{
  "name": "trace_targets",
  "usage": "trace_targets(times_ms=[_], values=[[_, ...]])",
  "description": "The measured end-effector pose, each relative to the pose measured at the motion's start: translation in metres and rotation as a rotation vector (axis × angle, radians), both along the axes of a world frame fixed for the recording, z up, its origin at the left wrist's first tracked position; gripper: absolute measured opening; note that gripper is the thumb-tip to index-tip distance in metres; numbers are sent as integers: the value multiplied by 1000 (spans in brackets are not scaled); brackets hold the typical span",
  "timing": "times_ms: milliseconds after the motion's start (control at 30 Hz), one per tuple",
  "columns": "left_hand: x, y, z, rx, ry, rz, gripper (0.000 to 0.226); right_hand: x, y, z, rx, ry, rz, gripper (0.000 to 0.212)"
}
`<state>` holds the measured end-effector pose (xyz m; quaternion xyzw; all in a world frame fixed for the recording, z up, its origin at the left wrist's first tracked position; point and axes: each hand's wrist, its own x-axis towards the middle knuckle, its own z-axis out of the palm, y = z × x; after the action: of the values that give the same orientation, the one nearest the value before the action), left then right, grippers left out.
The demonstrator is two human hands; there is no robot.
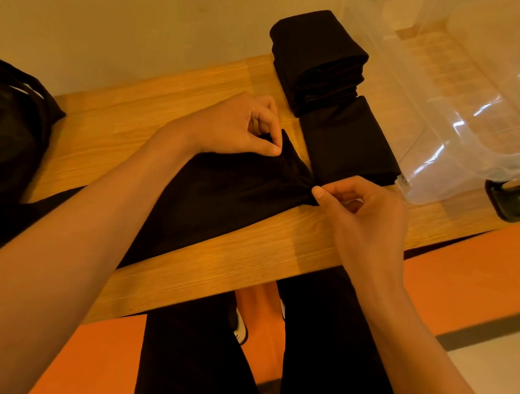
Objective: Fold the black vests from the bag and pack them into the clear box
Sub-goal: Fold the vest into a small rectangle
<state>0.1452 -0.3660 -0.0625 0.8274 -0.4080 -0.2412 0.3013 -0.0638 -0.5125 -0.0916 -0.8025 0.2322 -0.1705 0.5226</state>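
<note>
A black vest lies spread across the wooden table, its far end bunched to a point. My left hand pinches the vest's upper corner between thumb and forefinger. My right hand pinches the lower corner near the table's front. A single folded vest lies just right of my hands. Behind it stands a stack of folded vests. The clear box sits at the right, and nothing dark shows inside it. The black bag rests at the left edge.
A black clip or handle sits at the box's near corner. The table's front edge runs diagonally above my legs in black trousers. An orange floor mat lies below. A pale wall backs the table.
</note>
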Motion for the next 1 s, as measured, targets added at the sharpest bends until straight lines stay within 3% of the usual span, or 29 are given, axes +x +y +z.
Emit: trace_targets(times_ms=[133,300,400,500,900,1000], values=[[4,1,-2,-41,-9,34,4,1,-2,-3,-30,33,-13,7],[5,0,-2,-92,-5,1,6,9,8,-1,-275,10,43,22],[4,-2,-3,-99,0,6,6,20,12,-3,-413,143,85,28],[6,-2,-5,-91,6,27,5,25,11,-3,-390,149,63,11],[18,-12,-15,-33,-52,126,21,17,11,-12,-404,27,-2,15],[12,-13,-15,-129,-251,239,24,6,11,-9,-419,-52,56,8]])
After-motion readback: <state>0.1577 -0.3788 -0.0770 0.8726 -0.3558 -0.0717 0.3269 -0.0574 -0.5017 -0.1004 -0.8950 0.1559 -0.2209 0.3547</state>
